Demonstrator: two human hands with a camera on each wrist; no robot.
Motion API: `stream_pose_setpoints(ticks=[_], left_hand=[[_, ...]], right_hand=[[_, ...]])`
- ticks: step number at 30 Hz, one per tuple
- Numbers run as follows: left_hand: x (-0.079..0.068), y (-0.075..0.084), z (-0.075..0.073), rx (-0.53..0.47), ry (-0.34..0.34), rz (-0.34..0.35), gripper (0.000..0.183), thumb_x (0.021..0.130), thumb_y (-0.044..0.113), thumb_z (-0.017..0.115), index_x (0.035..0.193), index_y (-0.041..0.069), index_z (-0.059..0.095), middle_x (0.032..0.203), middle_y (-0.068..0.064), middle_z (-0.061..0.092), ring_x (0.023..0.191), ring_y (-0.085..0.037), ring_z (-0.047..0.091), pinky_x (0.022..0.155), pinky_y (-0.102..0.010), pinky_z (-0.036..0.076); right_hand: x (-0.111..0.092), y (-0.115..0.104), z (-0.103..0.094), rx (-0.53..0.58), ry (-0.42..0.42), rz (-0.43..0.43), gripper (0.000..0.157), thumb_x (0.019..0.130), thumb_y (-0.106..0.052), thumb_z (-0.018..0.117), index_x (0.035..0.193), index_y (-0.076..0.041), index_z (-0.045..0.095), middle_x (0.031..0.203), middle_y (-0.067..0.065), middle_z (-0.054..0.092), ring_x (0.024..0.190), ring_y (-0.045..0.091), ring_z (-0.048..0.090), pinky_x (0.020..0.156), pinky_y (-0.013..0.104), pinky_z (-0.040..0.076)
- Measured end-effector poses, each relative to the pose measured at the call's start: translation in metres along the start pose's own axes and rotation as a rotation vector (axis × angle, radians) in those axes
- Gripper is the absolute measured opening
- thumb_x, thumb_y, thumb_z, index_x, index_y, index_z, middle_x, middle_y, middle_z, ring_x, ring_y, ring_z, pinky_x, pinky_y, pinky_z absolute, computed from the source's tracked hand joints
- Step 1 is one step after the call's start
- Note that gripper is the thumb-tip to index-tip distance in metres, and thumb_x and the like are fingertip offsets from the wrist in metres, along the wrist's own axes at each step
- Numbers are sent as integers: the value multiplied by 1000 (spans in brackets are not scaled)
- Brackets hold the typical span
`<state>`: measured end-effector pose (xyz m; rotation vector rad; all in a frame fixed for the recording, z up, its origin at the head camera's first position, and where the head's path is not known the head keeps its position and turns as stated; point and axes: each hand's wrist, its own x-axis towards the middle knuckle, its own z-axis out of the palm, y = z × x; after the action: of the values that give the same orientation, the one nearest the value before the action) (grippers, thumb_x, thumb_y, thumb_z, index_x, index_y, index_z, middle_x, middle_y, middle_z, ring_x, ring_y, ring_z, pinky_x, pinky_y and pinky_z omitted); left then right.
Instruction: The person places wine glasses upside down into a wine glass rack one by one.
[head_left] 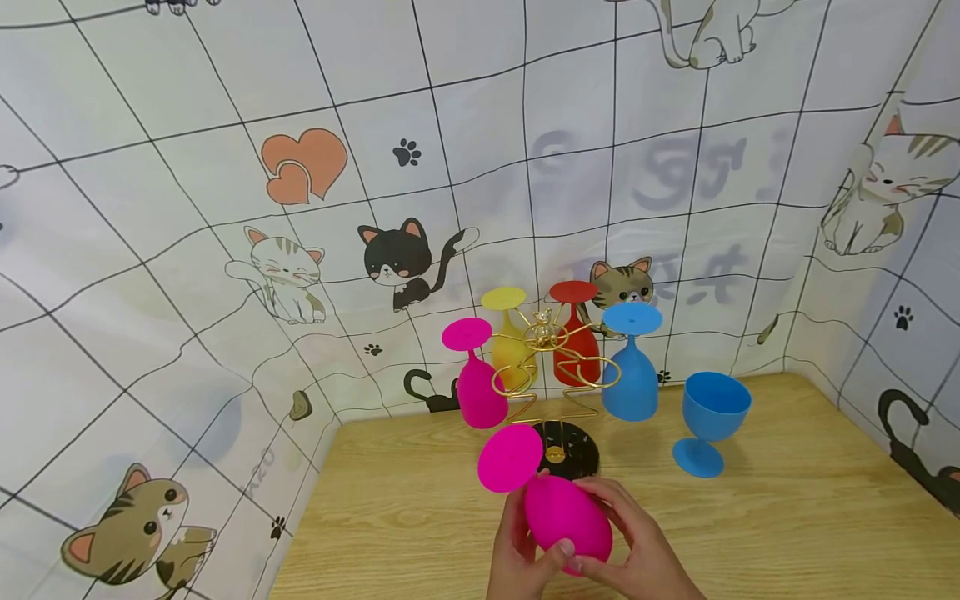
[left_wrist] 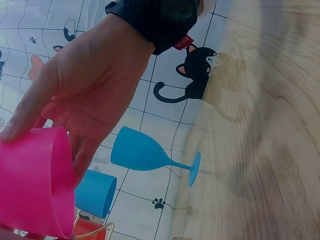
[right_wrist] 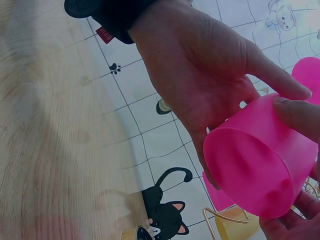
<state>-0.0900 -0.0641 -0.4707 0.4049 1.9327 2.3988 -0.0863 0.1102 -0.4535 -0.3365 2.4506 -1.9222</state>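
A bright pink goblet [head_left: 568, 518] is held between both hands at the front of the table, tilted with its round foot up and to the left. My left hand [head_left: 517, 552] grips the bowl from the left, thumb on the near side. From the right, my right hand [head_left: 639, 546] holds the same bowl, its thumb close to the other one. The right wrist view looks into the hollow bowl [right_wrist: 250, 160]. Just behind stands a gold wire rack [head_left: 545, 335] on a black round base [head_left: 577, 450], partly covered by the goblet.
Upside down on the rack hang a pink goblet [head_left: 482, 393], a yellow one [head_left: 508, 354], a red one [head_left: 576, 360] and a blue one [head_left: 630, 385]. Another blue goblet [head_left: 716, 408] stands upright on the wooden table [head_left: 390, 500] at right. A cat-patterned sheet [head_left: 480, 167] surrounds the table.
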Motion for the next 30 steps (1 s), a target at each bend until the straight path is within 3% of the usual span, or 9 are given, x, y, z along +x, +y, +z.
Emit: stream_pose_setpoints(ticks=[8, 16, 24, 30], left_hand=[[1, 6, -2, 48, -13, -78, 68, 87, 16, 73, 146, 23, 40, 144, -5, 50, 124, -20, 54, 96, -27, 53], [3, 14, -2, 183, -103, -150, 67, 86, 23, 75, 144, 31, 42, 137, 2, 56, 119, -18, 56, 95, -25, 50], [3, 15, 4, 252, -83, -108, 67, 85, 22, 76, 143, 33, 44, 134, 4, 59, 114, -12, 61, 95, -25, 50], [3, 16, 10, 265, -64, -133, 65, 83, 25, 78, 139, 34, 46, 132, 6, 59, 115, -11, 60, 96, -25, 48]], right_hand=[[1, 1, -3, 2, -43, 14, 77, 76, -27, 85, 139, -34, 42, 142, -4, 46, 134, 32, 42, 92, 18, 52], [4, 1, -6, -15, -92, 50, 100, 71, -30, 88, 149, -38, 25, 153, -3, 37, 143, 32, 33, 102, 17, 44], [4, 2, -6, -16, -117, 90, 105, 71, -30, 88, 152, -29, 21, 152, 3, 37, 140, 35, 35, 97, 22, 49], [7, 10, -3, 54, -157, 78, 107, 73, -24, 87, 153, -21, 16, 147, 9, 39, 129, 34, 44, 91, 22, 53]])
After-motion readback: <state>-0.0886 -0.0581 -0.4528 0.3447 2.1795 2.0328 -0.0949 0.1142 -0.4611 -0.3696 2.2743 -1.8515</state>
